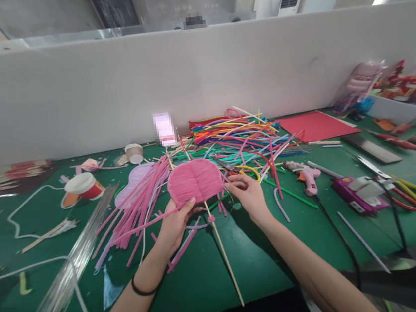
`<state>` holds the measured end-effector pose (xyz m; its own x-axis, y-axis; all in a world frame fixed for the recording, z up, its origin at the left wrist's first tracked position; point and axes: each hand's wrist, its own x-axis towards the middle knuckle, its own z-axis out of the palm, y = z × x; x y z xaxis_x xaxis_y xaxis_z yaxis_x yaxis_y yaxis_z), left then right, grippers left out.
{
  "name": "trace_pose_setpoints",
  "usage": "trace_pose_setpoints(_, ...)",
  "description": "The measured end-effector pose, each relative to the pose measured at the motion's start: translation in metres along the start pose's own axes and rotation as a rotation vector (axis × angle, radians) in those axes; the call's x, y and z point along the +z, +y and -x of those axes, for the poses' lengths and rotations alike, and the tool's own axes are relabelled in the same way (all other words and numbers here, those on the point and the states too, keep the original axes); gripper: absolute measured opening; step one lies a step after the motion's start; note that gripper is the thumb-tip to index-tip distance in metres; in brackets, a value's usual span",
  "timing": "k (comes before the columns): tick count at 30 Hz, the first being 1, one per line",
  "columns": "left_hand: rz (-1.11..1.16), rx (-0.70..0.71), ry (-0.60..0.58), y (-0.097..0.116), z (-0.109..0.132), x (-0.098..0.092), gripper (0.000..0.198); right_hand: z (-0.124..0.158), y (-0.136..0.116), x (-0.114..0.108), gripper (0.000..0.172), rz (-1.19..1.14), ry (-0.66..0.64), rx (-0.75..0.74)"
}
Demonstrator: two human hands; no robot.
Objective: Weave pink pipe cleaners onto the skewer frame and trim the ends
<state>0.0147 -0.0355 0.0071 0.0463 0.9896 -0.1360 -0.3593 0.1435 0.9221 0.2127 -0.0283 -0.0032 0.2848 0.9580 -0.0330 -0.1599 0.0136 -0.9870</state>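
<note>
A pink fan-shaped piece (194, 180) made of pipe cleaners sits on a thin wooden stick (224, 254) that runs down toward the table's front edge. My left hand (174, 225) pinches its lower left edge, fingers closed on it. At its right edge, my right hand (247, 191) pinches the pink strands with thumb and fingers. A loose bundle of pink pipe cleaners (135, 212) lies just left of the piece.
A heap of coloured pipe cleaners (235, 133) lies behind the hands on the green table (206, 276). A pink glue gun (308, 177), scissors (403, 186) and red paper (313, 126) lie right. Paper cups (83, 185), silver wires (73, 261) and a white cord lie left.
</note>
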Motion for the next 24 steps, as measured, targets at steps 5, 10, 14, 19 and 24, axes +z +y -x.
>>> trace_pose_setpoints(5, -0.003, 0.002, -0.053, 0.001, 0.002, 0.004, 0.054, 0.003, -0.002, 0.005, 0.039, -0.115, -0.062, -0.02)
trace_pose_setpoints(10, 0.034, 0.01, -0.089, 0.0, 0.003, 0.005, 0.051, 0.007, -0.003, 0.008, 0.04, -0.349, -0.203, 0.272)
trace_pose_setpoints(14, 0.039, 0.009, -0.066, 0.0, 0.003, 0.008, 0.061, 0.01, -0.003, 0.012, 0.032, -0.312, -0.285, 0.382)
trace_pose_setpoints(19, 0.009, 0.035, -0.06, -0.006, 0.004, 0.012, 0.061, 0.013, 0.001, 0.02, 0.036, -0.229, -0.192, 0.294)
trace_pose_setpoints(24, -0.028, 0.088, -0.087, -0.011, 0.007, 0.015, 0.056, 0.015, 0.005, 0.025, 0.038, -0.155, -0.176, 0.218)
